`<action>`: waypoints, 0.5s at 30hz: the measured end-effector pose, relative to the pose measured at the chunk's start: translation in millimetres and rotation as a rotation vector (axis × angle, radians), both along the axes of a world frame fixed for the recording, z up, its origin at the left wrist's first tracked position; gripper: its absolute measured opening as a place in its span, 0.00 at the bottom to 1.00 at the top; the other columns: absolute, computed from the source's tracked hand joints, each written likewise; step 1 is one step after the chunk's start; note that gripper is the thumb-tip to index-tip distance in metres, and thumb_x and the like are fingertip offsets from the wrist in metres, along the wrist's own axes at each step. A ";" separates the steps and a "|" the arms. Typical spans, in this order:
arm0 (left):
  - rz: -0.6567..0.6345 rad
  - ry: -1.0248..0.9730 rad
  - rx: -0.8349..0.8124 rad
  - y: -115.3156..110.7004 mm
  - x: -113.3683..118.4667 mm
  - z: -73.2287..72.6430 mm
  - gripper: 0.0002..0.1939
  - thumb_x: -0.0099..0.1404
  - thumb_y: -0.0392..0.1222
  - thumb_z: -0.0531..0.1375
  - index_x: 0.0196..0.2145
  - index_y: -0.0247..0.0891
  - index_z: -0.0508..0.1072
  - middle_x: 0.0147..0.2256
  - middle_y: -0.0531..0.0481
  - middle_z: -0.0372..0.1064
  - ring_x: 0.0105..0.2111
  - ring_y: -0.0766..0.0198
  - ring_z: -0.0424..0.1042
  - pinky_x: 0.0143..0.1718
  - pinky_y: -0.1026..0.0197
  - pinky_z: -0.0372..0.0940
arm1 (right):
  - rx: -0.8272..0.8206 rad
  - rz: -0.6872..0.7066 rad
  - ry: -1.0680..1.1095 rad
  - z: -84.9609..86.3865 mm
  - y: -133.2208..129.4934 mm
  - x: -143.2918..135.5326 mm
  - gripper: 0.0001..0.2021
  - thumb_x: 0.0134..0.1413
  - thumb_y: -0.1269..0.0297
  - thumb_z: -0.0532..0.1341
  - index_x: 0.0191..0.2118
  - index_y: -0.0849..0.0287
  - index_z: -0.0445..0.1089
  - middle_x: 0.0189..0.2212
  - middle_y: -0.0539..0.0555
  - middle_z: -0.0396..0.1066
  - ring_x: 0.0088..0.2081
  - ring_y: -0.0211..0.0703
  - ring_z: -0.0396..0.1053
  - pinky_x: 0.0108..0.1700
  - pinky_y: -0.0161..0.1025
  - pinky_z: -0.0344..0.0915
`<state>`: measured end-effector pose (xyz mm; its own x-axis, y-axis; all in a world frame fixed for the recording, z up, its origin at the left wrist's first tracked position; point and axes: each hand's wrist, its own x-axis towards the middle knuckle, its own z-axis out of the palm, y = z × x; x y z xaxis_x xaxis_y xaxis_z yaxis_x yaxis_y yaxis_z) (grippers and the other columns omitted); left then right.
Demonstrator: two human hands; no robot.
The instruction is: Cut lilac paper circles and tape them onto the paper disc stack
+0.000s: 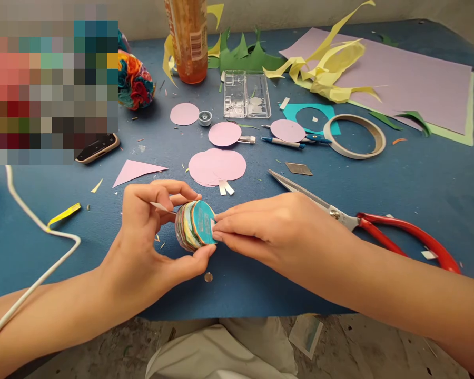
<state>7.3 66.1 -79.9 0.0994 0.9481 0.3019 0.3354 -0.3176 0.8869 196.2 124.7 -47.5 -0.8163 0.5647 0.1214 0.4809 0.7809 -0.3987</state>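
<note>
Two hands (158,239) here: our left fingers (189,258) curl round a layered roll (190,226), right fingers (221,229) pinched at its blue face.

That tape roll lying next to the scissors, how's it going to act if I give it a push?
The tape roll lies flat on the blue tabletop, so it would probably slide rather than roll or tip. Stood on edge, its round outline would likely let it roll. With that wide open middle and thin wall, it's probably light for its size.
</note>
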 end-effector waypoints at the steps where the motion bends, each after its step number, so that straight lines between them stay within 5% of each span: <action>1: 0.000 0.000 0.000 0.0 -0.2 -0.2 0.31 0.48 0.27 0.66 0.38 0.45 0.51 0.45 0.47 0.59 0.44 0.58 0.71 0.37 0.56 0.73 | 0.005 0.002 0.000 -0.2 -0.4 0.1 0.11 0.59 0.67 0.56 0.30 0.57 0.76 0.28 0.51 0.77 0.30 0.38 0.71 0.29 0.32 0.61; 15: -0.008 0.013 0.004 -0.5 0.2 -0.2 0.31 0.48 0.27 0.67 0.38 0.46 0.51 0.45 0.49 0.59 0.44 0.59 0.71 0.39 0.56 0.72 | -0.057 -0.005 0.003 3.5 2.3 0.6 0.10 0.57 0.69 0.57 0.32 0.57 0.76 0.25 0.50 0.76 0.25 0.35 0.69 0.27 0.33 0.56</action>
<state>7.6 65.6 -80.1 0.1105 0.9462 0.3041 0.3444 -0.3235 0.8814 196.8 127.1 -44.1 -0.8134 0.5745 0.0913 0.4834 0.7548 -0.4434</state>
